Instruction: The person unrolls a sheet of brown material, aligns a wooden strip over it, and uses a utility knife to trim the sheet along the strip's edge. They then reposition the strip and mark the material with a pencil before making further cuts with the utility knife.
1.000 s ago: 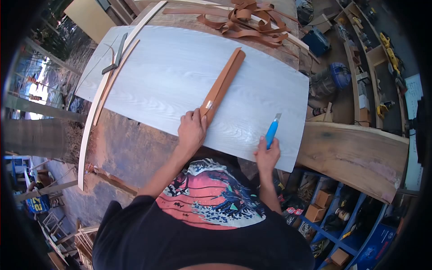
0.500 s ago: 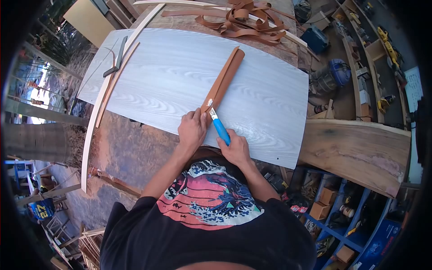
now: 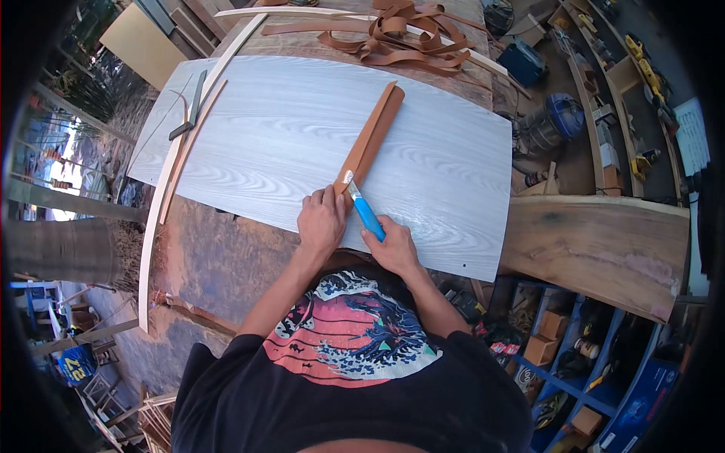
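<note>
My left hand [image 3: 322, 220] is closed on the near end of a folded brown strip [image 3: 370, 141], which looks like leather or leatherette. It lies lengthwise away from me across a pale wood-grain board [image 3: 264, 128]. In my right hand [image 3: 393, 246] is a blue-handled putty knife [image 3: 368, 217], its metal blade against the strip close to my left fingers. A small white smear, like glue, shows on the strip at the blade tip. My fingers hide the strip's near end.
A tangle of brown strips [image 3: 400, 38] lies at the bench's far side. Left on the board are a try square [image 3: 192, 106] and long thin wooden slats [image 3: 161, 185]. A thick wood slab [image 3: 596, 249] juts out right, above blue shelving [image 3: 581, 385].
The blade has slid a little along the strip, over the white smear. My hands stay nearly in place, and the view has tilted slightly.
</note>
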`<state>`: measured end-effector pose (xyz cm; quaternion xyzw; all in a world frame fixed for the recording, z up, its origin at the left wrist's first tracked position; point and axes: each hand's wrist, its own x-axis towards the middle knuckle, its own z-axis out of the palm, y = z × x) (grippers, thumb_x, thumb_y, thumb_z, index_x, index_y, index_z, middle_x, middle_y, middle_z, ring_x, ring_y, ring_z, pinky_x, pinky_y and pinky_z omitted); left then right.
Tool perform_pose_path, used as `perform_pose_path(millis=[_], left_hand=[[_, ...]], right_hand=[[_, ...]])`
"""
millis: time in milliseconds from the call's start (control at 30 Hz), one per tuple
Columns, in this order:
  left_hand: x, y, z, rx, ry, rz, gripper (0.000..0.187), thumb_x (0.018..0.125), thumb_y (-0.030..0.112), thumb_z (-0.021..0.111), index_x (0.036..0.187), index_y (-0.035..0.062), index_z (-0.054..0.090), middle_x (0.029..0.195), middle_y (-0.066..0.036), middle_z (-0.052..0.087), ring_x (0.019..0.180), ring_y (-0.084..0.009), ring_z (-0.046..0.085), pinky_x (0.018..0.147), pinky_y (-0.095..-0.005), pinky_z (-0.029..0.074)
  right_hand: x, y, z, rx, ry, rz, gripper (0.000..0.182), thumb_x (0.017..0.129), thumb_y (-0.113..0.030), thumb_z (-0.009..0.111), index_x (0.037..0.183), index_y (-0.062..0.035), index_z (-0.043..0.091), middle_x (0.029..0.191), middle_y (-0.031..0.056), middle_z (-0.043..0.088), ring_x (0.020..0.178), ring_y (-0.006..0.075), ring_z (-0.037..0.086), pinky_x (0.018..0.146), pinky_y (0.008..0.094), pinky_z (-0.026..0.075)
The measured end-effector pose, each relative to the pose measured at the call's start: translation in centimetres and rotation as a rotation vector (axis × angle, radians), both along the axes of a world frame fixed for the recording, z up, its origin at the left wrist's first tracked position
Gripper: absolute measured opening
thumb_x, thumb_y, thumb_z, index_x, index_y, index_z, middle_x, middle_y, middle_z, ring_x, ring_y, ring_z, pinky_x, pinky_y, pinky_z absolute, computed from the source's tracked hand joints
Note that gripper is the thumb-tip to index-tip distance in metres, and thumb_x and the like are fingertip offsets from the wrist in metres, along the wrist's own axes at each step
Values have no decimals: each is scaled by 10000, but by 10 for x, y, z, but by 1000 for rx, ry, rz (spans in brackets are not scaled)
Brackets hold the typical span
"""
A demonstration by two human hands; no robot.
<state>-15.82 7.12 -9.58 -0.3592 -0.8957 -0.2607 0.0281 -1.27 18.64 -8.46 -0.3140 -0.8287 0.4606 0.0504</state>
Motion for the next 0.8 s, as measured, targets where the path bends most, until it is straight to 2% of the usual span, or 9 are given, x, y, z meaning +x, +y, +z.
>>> perform_pose_path(millis=[433,500,567,600,633,733,800], left_hand=[[1,0,-9,51,24,5,353,1015,246,589,1234,-26,641,1094,-219,684,965,-413,632,834,-490,535],[1,0,-9,36,9,22,354,1015,249,590,1234,-24,640,1095,-220,683,967,-414,631,842,-490,532],[0,-1,-9,23,-8,37,354,1015,251,590,1235,-22,640,1096,-220,681,970,-415,631,849,-491,530],[-1,0,-10,36,-9,56,355,1013,252,593,1236,-21,639,1096,-221,681,971,-416,630,851,-491,531],[0,-1,-12,46,-15,74,357,1011,252,595,1237,-20,638,1096,-221,681,972,-416,630,853,-492,532],[-2,-2,-10,22,20,48,353,1007,256,597,1224,-18,649,1089,-221,683,979,-412,632,842,-490,540],[-3,0,-3,10,5,53,351,1006,259,598,1216,-17,655,1084,-220,684,978,-407,635,831,-487,545]], right_hand=[[-2,-22,-11,7,41,-139,389,900,-289,742,1119,28,690,791,271,696,781,428,727,681,494,538],[-1,-22,-20,50,58,-213,381,906,-291,742,1095,34,682,792,278,691,781,448,718,677,508,529],[2,-2,-23,125,61,-391,337,915,-275,734,1050,28,678,775,276,681,763,455,706,670,517,519],[7,14,-25,134,114,-427,348,923,-296,706,1025,34,660,765,299,675,775,515,684,678,569,518],[12,27,-22,173,116,-439,334,927,-293,701,1049,16,673,762,285,679,764,503,687,667,558,518],[22,37,0,153,77,-343,335,922,-298,701,1092,-10,683,756,270,684,764,487,693,656,550,525],[26,31,3,112,-11,-43,360,913,-302,706,1135,-20,680,753,252,691,766,467,700,677,542,539]])
